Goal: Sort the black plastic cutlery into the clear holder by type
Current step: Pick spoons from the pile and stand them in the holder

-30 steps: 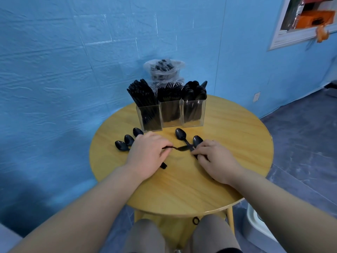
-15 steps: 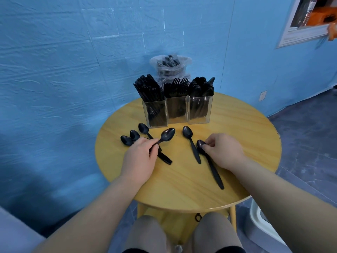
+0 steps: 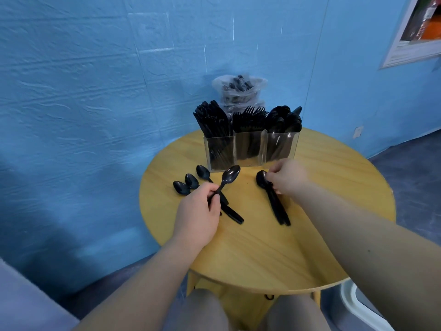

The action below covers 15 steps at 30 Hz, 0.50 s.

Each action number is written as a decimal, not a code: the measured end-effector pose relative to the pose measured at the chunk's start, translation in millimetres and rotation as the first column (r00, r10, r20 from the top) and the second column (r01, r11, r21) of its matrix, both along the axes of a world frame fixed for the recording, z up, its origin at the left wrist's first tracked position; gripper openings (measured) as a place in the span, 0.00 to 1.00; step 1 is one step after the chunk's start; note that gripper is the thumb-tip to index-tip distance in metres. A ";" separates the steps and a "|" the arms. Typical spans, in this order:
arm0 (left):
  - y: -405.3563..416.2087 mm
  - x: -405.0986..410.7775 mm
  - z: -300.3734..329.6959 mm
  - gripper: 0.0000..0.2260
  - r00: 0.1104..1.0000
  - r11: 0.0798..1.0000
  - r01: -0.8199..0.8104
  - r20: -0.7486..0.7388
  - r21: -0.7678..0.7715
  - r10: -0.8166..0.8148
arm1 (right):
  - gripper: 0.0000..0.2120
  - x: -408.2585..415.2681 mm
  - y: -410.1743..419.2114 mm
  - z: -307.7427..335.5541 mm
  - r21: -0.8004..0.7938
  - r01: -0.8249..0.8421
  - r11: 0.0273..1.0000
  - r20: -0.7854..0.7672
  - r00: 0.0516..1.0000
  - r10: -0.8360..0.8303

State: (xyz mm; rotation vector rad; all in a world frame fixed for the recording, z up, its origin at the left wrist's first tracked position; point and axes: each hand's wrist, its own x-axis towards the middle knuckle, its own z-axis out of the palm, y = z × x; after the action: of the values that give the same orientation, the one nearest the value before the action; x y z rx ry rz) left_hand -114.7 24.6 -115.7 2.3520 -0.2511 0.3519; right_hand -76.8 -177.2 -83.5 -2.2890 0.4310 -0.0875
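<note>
The left hand (image 3: pixel 199 211) is pinching the handle of a black spoon (image 3: pixel 228 178), its bowl lifting off the round wooden desk (image 3: pixel 334 211) and tilting toward the clear holder (image 3: pixel 250 149). Three more spoons (image 3: pixel 191 181) are lying just left of that grip. The right hand (image 3: pixel 288 177) is curling its fingers round spoons by their bowls (image 3: pixel 262 179), their handles trailing on the desk. The holder is standing near the back edge, its compartments holding knives, forks and spoons. A plastic bag of cutlery (image 3: pixel 238 88) is sitting behind it.
</note>
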 end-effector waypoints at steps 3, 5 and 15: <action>0.5 1.5 -0.4 0.10 1.000 1.000 -0.003 -0.011 -0.028 0.003 | 0.07 -1.8 3.8 0.7 -0.099 -0.068 0.993 -0.069 0.996 0.061; 1.7 3.4 -2.3 0.11 1.000 0.999 -0.005 -0.017 -0.042 0.004 | 0.07 -1.9 7.7 1.7 -0.195 -0.122 0.973 -0.093 0.990 0.106; 4.2 6.5 -4.4 0.14 0.999 0.998 0.003 -0.038 -0.070 -0.006 | 0.06 -22.8 15.1 7.1 0.471 -0.024 0.882 0.013 1.000 0.021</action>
State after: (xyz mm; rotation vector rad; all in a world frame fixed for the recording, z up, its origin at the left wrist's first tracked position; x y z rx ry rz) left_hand -108.2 28.8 -120.2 2.2863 -0.2220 0.3083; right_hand -99.6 -162.1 -76.4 -1.8093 0.3737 0.0212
